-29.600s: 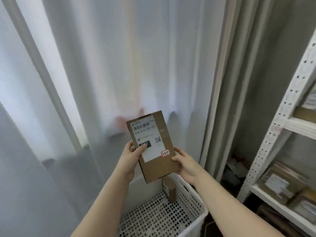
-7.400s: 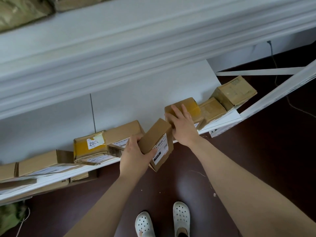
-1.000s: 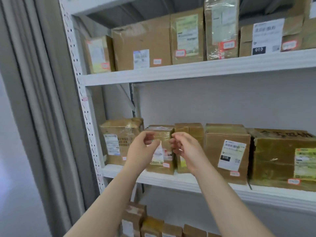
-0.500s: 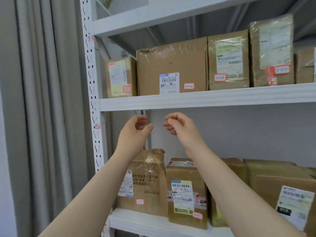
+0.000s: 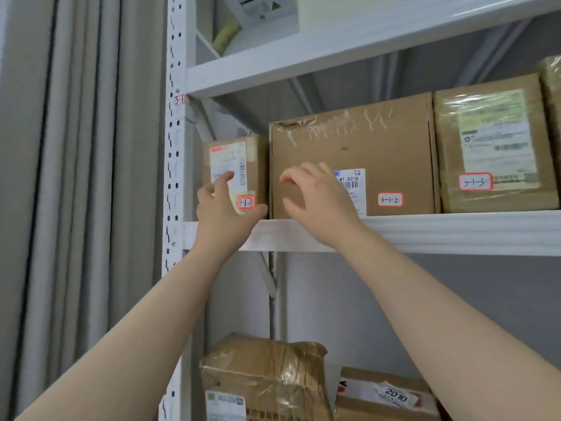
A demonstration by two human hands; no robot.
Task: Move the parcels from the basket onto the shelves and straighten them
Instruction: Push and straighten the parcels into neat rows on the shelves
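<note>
On the upper shelf (image 5: 425,230) stand cardboard parcels with red-edged tags. The small parcel tagged 3-1-1 (image 5: 252,159) is at the far left, with the wide parcel tagged 3-1-2 (image 5: 379,141) beside it. My left hand (image 5: 223,212) is raised against the front of the small parcel, fingers spread, forefinger on its label and thumb at its lower right corner. My right hand (image 5: 315,202) hovers in front of the wide parcel's lower left, fingers loosely bent and holding nothing. The basket is out of view.
A taped parcel tagged 3-1-3 (image 5: 491,147) stands to the right. The shelf below holds a crumpled taped parcel (image 5: 267,375) and a flat box (image 5: 385,393). A perforated white upright (image 5: 174,147) and grey curtain (image 5: 76,177) bound the left. White items (image 5: 261,10) sit on the top shelf.
Both empty hands rose from in front of the shelf's gap up to the upper shelf. My view tilted upward, and the left hand now touches the small parcel.
</note>
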